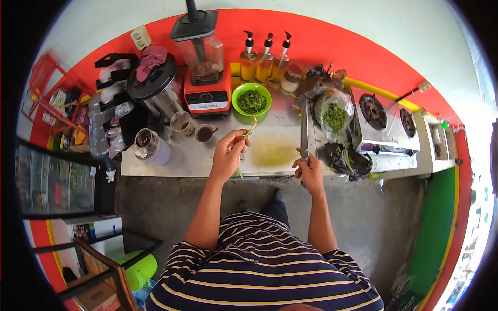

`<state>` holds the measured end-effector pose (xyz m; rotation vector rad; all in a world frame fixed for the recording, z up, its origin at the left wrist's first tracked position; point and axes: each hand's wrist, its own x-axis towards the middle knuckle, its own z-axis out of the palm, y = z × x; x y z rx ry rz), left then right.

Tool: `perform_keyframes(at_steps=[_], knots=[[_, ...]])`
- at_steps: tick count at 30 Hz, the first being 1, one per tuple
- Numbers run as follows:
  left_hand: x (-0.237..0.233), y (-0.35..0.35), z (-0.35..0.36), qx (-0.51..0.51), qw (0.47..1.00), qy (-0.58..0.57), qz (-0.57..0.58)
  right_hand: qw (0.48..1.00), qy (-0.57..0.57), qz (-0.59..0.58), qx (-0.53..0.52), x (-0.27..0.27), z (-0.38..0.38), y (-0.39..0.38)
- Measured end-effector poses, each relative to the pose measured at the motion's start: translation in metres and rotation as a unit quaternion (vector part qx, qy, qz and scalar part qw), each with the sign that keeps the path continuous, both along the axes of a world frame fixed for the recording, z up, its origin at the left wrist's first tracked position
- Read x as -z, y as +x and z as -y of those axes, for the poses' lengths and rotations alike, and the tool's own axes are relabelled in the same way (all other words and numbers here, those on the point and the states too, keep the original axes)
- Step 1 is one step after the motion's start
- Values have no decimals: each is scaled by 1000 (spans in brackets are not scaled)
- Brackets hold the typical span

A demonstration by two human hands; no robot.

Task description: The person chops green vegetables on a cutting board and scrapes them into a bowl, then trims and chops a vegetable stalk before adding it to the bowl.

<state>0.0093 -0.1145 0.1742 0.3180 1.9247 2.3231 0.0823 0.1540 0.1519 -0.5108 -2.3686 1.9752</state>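
My left hand (228,154) is closed on a thin green stem (249,131) with a pale tip, raised over the left edge of a white cutting board (267,155) with a yellow-green stain. In my right hand (309,173), at the board's right side, is the handle of a long knife (304,127), its blade pointing away from me. Beyond the board stands a green bowl (266,110) of chopped greens (252,101). A clear plastic bag (346,98) with more chopped greens (335,117) lies right of the knife.
A red blender (207,99), glasses (204,133), a jar (151,147) and a steel container (161,93) stand left. Pump bottles (264,61) line the back. To the right are a black bag (357,163) and a gas stove (389,136). The table's front edge (171,175) is near me.
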Motion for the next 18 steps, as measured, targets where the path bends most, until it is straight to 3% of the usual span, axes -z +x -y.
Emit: perform_keyframes(at_steps=[1,2,5,10,14,18], knots=[[1,2,-3,13,1000,-2,2,999,-49,-2,-15,-17,7,7],[1,4,-8,19,1000,-2,10,997,25,-32,-70,-20,6,12],[-1,6,-21,41,999,-8,18,993,68,-67,-73,-36,24,27],[-3,16,-38,72,995,-61,20,994,-20,-72,-84,-60,46,35],[-5,23,-44,90,993,-79,-14,991,7,-87,-105,-56,53,31],[-16,31,-40,89,991,-98,-24,990,-44,-84,-104,-59,64,27]])
